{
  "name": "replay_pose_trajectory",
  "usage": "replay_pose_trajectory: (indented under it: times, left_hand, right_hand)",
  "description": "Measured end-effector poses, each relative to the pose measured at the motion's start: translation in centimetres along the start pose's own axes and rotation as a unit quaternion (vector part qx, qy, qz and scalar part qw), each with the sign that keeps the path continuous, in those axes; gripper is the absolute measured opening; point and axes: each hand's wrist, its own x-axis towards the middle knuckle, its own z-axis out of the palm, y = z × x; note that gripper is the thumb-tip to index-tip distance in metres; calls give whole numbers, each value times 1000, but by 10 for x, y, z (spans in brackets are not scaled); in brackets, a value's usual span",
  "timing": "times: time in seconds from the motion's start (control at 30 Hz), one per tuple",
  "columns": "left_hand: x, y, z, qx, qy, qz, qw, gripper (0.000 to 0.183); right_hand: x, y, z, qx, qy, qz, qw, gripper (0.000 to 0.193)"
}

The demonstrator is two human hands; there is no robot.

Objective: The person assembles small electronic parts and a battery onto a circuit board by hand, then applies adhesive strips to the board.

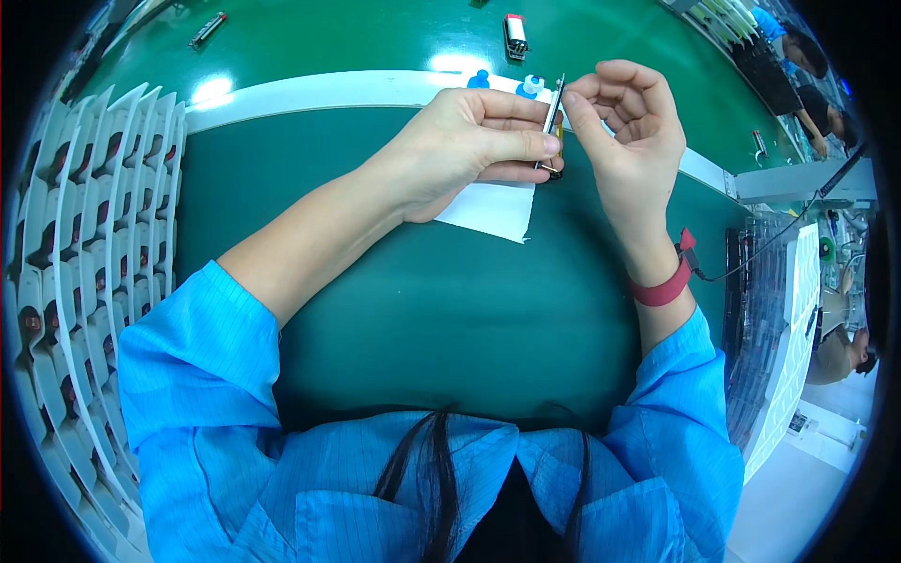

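My left hand (450, 141) is closed round a slim, flat part (550, 127) with a pale edge and a dark body, held nearly edge-on above the table. A bit of yellow and a dark end show beside its fingertips. My right hand (638, 141) is at the upper end of the part, thumb and forefinger brought together in a pinch against it, the other fingers curled loosely. What lies in that pinch is too small to make out. Below the left hand, a white sheet (493, 211) rests on the green mat (450, 291).
Two small blue-and-white bottles (530, 86) stand by a white rail (375, 91). Beyond it are a small device (515, 36) and a dark bar (207, 30). Stacked white trays (103, 235) flank the left, clear trays (765, 310) the right. A corded red wristband (662, 286) circles my right wrist. Other people work at right.
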Motion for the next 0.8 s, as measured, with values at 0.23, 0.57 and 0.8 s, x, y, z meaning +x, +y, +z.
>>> replay_pose_trajectory:
  times: [0.23,0.57,0.8]
  left_hand:
    - [-2,-2,-1,15,-23,-3,1000,33]
    - [0,1,-5,-11,-42,-2,999,32]
    - [5,3,-18,-83,-29,28,996,31]
  right_hand:
    - [-2,3,-5,-69,-49,-49,995,27]
    - [2,5,-4,-47,-22,-70,996,26]
    - [-4,-12,2,-66,-49,-234,969,24]
